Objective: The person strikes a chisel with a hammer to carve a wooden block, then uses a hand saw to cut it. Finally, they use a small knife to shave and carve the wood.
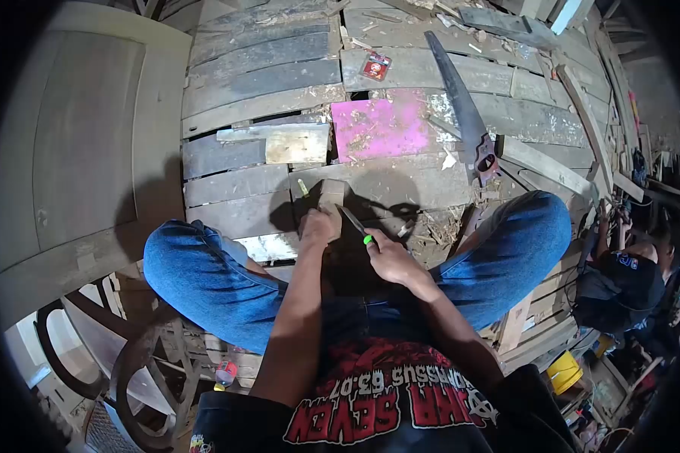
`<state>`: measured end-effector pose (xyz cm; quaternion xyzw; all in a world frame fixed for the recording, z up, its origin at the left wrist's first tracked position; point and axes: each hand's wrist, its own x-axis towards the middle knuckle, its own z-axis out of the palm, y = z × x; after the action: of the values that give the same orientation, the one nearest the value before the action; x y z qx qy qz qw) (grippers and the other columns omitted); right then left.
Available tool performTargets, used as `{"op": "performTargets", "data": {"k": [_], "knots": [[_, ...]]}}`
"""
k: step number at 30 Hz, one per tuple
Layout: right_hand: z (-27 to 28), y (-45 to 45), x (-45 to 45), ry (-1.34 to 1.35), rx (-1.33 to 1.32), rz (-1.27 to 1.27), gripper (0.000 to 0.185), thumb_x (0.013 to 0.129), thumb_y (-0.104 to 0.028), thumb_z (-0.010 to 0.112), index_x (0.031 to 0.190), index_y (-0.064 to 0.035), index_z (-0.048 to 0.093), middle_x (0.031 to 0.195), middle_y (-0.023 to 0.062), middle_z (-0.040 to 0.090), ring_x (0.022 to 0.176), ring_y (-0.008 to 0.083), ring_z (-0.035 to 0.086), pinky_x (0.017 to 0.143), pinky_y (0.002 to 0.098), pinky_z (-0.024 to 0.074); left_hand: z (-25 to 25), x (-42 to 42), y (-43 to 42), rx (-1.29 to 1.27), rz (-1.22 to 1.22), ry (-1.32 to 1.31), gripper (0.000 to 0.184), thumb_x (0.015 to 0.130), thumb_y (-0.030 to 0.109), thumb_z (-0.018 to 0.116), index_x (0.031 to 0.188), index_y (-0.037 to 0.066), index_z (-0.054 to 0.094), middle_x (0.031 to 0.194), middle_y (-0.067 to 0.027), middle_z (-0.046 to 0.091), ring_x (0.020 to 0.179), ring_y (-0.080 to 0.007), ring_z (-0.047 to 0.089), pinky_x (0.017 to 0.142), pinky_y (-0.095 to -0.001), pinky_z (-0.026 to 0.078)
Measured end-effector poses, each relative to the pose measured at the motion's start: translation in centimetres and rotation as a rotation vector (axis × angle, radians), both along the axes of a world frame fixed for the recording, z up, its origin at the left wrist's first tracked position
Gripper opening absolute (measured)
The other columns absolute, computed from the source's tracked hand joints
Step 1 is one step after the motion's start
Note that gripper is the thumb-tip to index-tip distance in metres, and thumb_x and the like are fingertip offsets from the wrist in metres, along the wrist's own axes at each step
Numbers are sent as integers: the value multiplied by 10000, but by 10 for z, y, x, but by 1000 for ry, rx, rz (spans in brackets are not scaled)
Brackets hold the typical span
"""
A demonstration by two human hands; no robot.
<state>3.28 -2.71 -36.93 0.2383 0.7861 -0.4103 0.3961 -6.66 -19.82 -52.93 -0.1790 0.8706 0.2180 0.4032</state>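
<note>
My left hand [317, 229] is closed around a short block of wood [332, 194] between my knees. My right hand [394, 260] grips a knife [353, 220] with a bright green part at its handle. The narrow blade points up and left, its tip close to the block's right side; whether it touches the wood I cannot tell. Shadows of my head and hands fall on the boards around the block. A small yellow-green object [303, 188] lies just left of the block.
A handsaw [461, 98] lies at the upper right, beside a pink sheet [381, 130] strewn with shavings. Beyond is a red packet [375, 66]. Timber pieces [548, 166] lie right, a panelled door [91, 136] left. Another person [623, 279] sits at far right.
</note>
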Motion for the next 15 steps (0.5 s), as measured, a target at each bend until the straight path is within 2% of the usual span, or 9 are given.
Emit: {"op": "performTargets", "data": {"k": [1, 2, 5, 8, 11, 13, 15], "knots": [[1, 2, -4, 11, 2, 7, 464, 1097, -352, 411, 1531, -188, 425, 1093, 290, 726, 987, 481, 714, 892, 564, 555, 1, -2, 0, 2, 4, -17, 571, 1037, 437, 413, 1175, -44, 687, 1225, -320, 694, 1191, -456, 671, 1032, -497, 540], [2, 6, -9, -119, -103, -83, 469, 1103, -374, 415, 1534, -189, 418, 972, 234, 749, 748, 376, 747, 745, 493, 591, 2, -3, 1, -10, -21, -10, 574, 1041, 439, 410, 1169, -44, 692, 1230, -318, 693, 1199, -453, 668, 1035, -496, 538], [4, 9, -9, -117, -111, -61, 475, 1108, -390, 415, 1536, -185, 409, 866, 189, 738, 592, 284, 703, 643, 441, 579, 22, -10, 6, -65, -93, 31, 585, 1053, 441, 407, 1172, -53, 698, 1244, -312, 692, 1214, -435, 667, 1042, -492, 537], [-6, 15, -1, -139, -170, -86, 475, 1111, -395, 410, 1536, -184, 410, 829, 184, 728, 605, 286, 707, 642, 444, 574, 31, -13, 7, -79, -105, -14, 589, 1056, 448, 407, 1220, -38, 697, 1288, -291, 681, 1233, -423, 660, 1051, -490, 533], [-2, 3, -15, -128, -126, -123, 454, 1121, -397, 423, 1540, -221, 419, 699, 105, 625, 559, 227, 630, 571, 405, 536, 46, -30, 4, -77, -136, -117, 581, 1060, 451, 410, 1255, -13, 700, 1340, -274, 663, 1260, -416, 647, 1062, -493, 527], [-14, -2, -28, -88, -90, -130, 477, 1122, -447, 399, 1536, -212, 420, 726, 118, 661, 579, 239, 652, 566, 421, 531, 56, -26, 6, -130, -170, -84, 573, 1063, 451, 413, 1258, -2, 706, 1357, -267, 655, 1270, -414, 640, 1065, -495, 524], [-1, 2, -25, -124, -125, -62, 499, 1103, -377, 411, 1537, -131, 414, 911, 230, 748, 637, 307, 715, 663, 450, 571, 58, -23, 6, -158, -171, -54, 568, 1064, 448, 417, 1249, -2, 711, 1359, -269, 653, 1273, -413, 638, 1066, -497, 524]]}}
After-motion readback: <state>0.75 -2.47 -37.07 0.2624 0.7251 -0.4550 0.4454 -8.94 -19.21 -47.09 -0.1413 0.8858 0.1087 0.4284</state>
